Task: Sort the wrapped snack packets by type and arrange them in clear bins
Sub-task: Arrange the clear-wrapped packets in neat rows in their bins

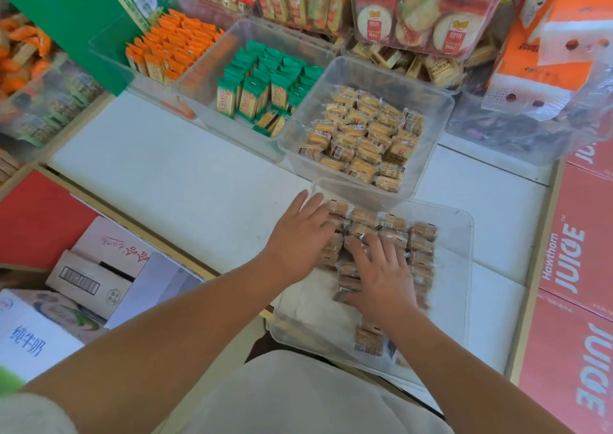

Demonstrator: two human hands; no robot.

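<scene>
Head view gives us a white, smooth surface (172, 181) with a shallow clear plastic bin (457, 268) nearest us, its walls thin, glossy and round-cornered. Inside it lie small square biscuit packets (421, 244) in crinkly transparent wrap, tan with dark brown ends, packed in rough rows toward the bin's far side. Our left hand (298, 238) lies flat, palm down, fingers spread and straight, its fingertips on the packets at the bin's far left corner; this grip is released and holds nothing. Our right hand (381, 274) is likewise spread and flat, pressing on top of the packets in the middle of the bin, closed around none of them. A few loose packets (368, 340) sit at the near edge, beside the right wrist. Just beyond, touching the near bin, a deeper clear bin (441, 108) holds a heap of similar tan packets. To its left stand a bin of green-wrapped bars (265, 85) and a bin of orange-wrapped bars (172, 45), upright in rows.
</scene>
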